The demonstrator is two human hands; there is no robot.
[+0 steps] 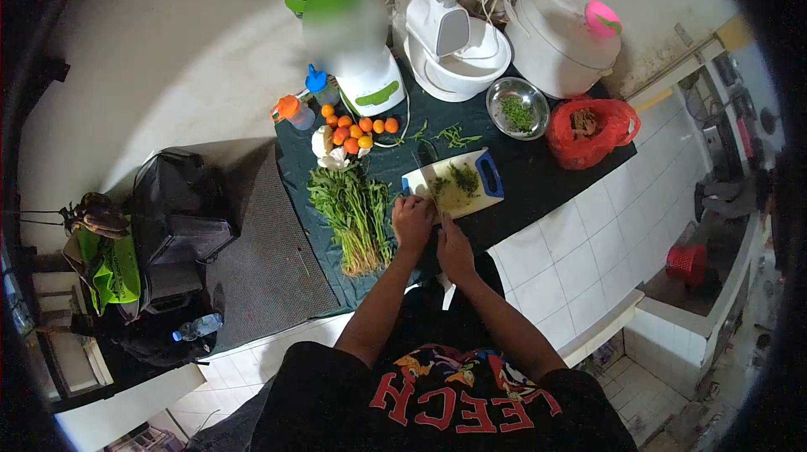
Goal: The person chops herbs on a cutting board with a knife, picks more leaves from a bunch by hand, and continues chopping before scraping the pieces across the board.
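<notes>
A white chopping board [467, 202] with a blue handle end lies near the table's front edge, with chopped greens [463, 180] on it. My right hand [455, 249] is closed around a knife [434, 186], whose blade points away from me across the board's left part. My left hand [413, 222] rests at the board's near left corner beside the blade, its fingers curled; what they hold is hidden. Just left of it lies a large bunch of leafy greens [353, 208], roots toward me. A few loose green sprigs [456, 136] lie beyond the board.
Orange fruits [357, 130], garlic [322, 142] and two capped bottles [293, 111] sit at the back left. Behind stand a blender [370, 82], a stand mixer [437, 23] and a white pot [559, 28]. At right are a metal bowl [499, 122] with chopped greens and a red bag [580, 149].
</notes>
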